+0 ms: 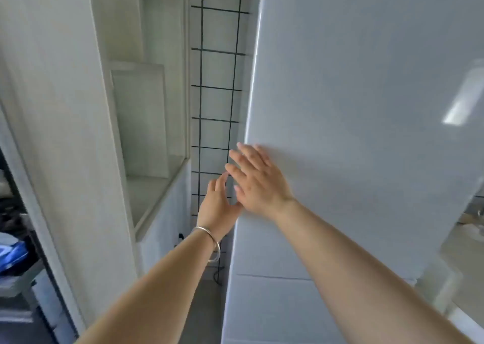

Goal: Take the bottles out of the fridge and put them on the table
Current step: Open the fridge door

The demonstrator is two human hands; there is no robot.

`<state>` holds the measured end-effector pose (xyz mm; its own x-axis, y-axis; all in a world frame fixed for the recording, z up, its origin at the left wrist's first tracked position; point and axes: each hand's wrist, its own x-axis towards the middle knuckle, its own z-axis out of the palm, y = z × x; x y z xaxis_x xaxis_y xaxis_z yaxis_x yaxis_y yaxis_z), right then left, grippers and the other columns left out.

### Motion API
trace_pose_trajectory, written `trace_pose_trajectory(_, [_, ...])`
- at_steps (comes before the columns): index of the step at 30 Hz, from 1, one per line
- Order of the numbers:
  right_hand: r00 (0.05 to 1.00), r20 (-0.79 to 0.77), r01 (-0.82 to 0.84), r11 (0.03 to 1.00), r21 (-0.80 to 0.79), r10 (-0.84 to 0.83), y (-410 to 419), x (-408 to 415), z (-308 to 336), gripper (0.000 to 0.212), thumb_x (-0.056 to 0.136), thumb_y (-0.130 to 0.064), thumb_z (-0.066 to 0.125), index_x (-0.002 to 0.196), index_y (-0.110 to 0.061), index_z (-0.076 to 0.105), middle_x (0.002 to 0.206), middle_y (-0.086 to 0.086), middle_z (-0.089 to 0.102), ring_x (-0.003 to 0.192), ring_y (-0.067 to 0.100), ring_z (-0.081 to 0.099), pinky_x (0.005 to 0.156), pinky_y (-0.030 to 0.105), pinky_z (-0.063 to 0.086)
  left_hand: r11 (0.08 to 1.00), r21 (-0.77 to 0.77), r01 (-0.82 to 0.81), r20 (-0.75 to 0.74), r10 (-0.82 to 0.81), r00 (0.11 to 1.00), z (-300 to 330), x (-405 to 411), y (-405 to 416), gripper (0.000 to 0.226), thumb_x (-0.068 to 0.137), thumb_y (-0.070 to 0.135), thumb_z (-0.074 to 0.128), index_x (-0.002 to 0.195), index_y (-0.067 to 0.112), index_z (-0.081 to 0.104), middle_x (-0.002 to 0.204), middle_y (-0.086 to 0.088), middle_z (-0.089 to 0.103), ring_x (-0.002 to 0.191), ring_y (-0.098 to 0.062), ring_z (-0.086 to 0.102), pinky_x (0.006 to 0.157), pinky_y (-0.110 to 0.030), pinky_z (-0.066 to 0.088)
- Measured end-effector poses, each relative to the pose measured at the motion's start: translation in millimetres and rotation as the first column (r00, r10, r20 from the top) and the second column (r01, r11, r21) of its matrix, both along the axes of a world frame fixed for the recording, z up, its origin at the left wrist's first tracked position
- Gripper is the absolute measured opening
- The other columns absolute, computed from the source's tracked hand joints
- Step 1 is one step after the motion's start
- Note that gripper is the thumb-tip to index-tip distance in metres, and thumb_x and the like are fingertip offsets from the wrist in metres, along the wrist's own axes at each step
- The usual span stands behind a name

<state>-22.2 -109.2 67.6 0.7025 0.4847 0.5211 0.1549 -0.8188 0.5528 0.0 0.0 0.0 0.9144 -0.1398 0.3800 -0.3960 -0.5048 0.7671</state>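
Observation:
A tall pale grey fridge point(353, 94) fills the right half of the view, its door closed. My right hand point(258, 181) lies flat with fingers spread against the door near its left edge. My left hand point(217, 204), a silver bangle on its wrist, reaches with fingers apart into the gap just left of that edge. Neither hand holds anything. No bottles and no table are visible.
A white-tiled wall with dark grout point(214, 94) shows behind the gap. A white cabinet with an open glass-fronted niche point(146, 134) stands to the left. Dark shelves with blue items point(13, 254) are at far left. A black cable point(217, 275) hangs near the floor.

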Motion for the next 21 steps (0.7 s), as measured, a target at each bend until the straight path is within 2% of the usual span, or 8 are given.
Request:
trace_pose_trajectory(2, [1.000, 0.012, 0.009, 0.993, -0.117, -0.007, 3.7, 13.6, 0.9, 0.040, 0.076, -0.031, 0.042, 0.097, -0.015, 0.073, 0.110, 0.006, 0.069, 0.115, 0.027, 0.058, 0.110, 0.041, 0.021, 0.994, -0.097, 0.050, 0.018, -0.048, 0.999, -1.6, 12.6, -4.5, 0.034, 0.081, 0.021, 0.061, 0.113, 0.017, 0.052, 0.112, 0.000, 0.056, 0.099, -0.016, 0.058, 0.080, -0.030, 0.048])
trace_pose_trajectory(5, [0.999, 0.028, 0.048, 0.956, -0.290, -0.042, 2.3, 28.3, 4.2, 0.030, 0.072, -0.032, 0.048, 0.071, -0.016, 0.074, 0.075, 0.002, 0.068, 0.088, 0.023, 0.065, 0.111, 0.038, 0.024, 0.983, -0.159, 0.089, -0.004, -0.091, 0.996, -4.4, 21.5, -14.1, 0.019, 0.076, 0.021, 0.064, 0.089, 0.014, 0.053, 0.088, 0.001, 0.061, 0.078, -0.019, 0.058, 0.070, -0.038, 0.050])
trace_pose_trajectory(8, [0.991, 0.020, 0.131, 0.927, -0.350, -0.132, 13.4, 30.4, 12.2, 0.032, 0.074, -0.030, 0.044, 0.066, -0.023, 0.075, 0.068, -0.006, 0.065, 0.081, 0.019, 0.060, 0.102, 0.033, 0.032, 0.965, -0.233, 0.117, -0.033, -0.128, 0.991, -1.9, 25.8, -15.4, 0.024, 0.072, 0.025, 0.067, 0.090, 0.015, 0.056, 0.086, -0.001, 0.065, 0.078, -0.019, 0.060, 0.068, -0.035, 0.050])
trace_pose_trajectory(11, [0.970, -0.066, 0.174, 0.859, -0.482, -0.233, 21.8, 29.5, 10.2, 0.038, 0.090, -0.026, 0.032, 0.096, -0.027, 0.069, 0.094, -0.008, 0.063, 0.099, 0.019, 0.049, 0.100, 0.030, 0.032, 0.962, -0.239, 0.131, -0.040, -0.145, 0.989, -2.3, 24.5, -14.9, 0.018, 0.072, 0.024, 0.064, 0.087, 0.016, 0.056, 0.086, -0.003, 0.064, 0.074, -0.016, 0.057, 0.062, -0.027, 0.045])
trace_pose_trajectory(14, [0.974, -0.043, 0.180, 0.868, -0.463, -0.225, 25.0, 27.6, 13.1, 0.035, 0.093, -0.026, 0.032, 0.103, -0.026, 0.065, 0.102, -0.007, 0.061, 0.105, 0.020, 0.045, 0.101, 0.030, 0.030, 0.976, -0.173, 0.133, -0.033, -0.141, 0.989, 2.3, 21.7, -13.2, 0.011, 0.076, 0.022, 0.058, 0.085, 0.018, 0.055, 0.085, -0.001, 0.061, 0.074, -0.013, 0.055, 0.058, -0.021, 0.038])
trace_pose_trajectory(18, [0.971, -0.033, 0.198, 0.877, -0.439, -0.235, 26.2, 24.7, 6.4, 0.036, 0.091, -0.026, 0.033, 0.095, -0.028, 0.068, 0.094, -0.008, 0.063, 0.098, 0.018, 0.048, 0.096, 0.031, 0.031, 0.982, -0.117, 0.146, 0.014, -0.145, 0.989, 0.7, 17.2, -8.7, 0.013, 0.078, 0.021, 0.056, 0.091, 0.017, 0.057, 0.085, 0.002, 0.061, 0.079, -0.015, 0.057, 0.059, -0.021, 0.040])
trace_pose_trajectory(21, [0.962, 0.023, 0.258, 0.872, -0.416, -0.273, 26.3, 7.5, 6.0, 0.036, 0.078, -0.029, 0.037, 0.069, -0.030, 0.072, 0.070, -0.011, 0.062, 0.081, 0.016, 0.051, 0.085, 0.032, 0.029, 0.977, -0.122, 0.176, 0.069, -0.168, 0.983, -3.9, 1.8, -8.4, 0.024, 0.075, 0.025, 0.057, 0.096, 0.014, 0.058, 0.088, 0.002, 0.062, 0.081, -0.015, 0.059, 0.064, -0.025, 0.047])
